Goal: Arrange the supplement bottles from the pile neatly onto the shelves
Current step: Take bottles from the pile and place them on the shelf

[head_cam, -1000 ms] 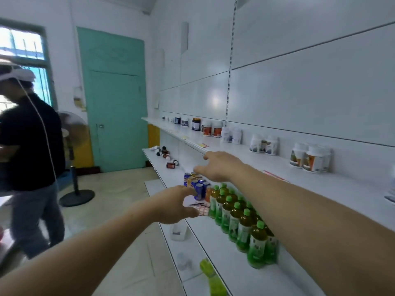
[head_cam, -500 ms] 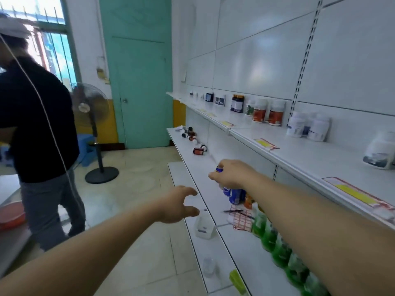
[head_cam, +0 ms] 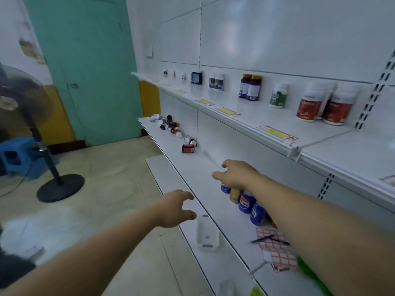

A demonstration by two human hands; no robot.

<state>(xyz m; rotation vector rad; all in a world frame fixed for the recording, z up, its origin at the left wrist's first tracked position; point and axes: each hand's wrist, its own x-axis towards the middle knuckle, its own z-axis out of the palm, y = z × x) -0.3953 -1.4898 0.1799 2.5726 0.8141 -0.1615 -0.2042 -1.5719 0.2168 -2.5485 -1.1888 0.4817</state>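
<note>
A pile of small supplement bottles [head_cam: 168, 124] lies toppled at the far end of the middle shelf [head_cam: 192, 167]. A brown bottle [head_cam: 188, 148] lies on its side nearest to me. Upright bottles stand in pairs along the upper shelf [head_cam: 267, 122], among them red-labelled jars [head_cam: 324, 107] and dark blue bottles [head_cam: 250, 87]. My right hand [head_cam: 237, 175] reaches forward over the middle shelf, fingers relaxed and holding nothing. My left hand [head_cam: 175, 208] hovers in front of the shelf edge, fingers spread and empty.
Blue drink cans [head_cam: 245, 201] stand under my right forearm. A sheet of price stickers with a pen [head_cam: 275, 246] lies on the shelf. A clear plastic tray [head_cam: 206, 231] sits on the lower shelf. A standing fan [head_cam: 42, 146] and a teal door [head_cam: 85, 71] are to the left.
My view has moved forward along the shelves toward the pile. The person at the left has left the view. Both hands stay outstretched and empty.
</note>
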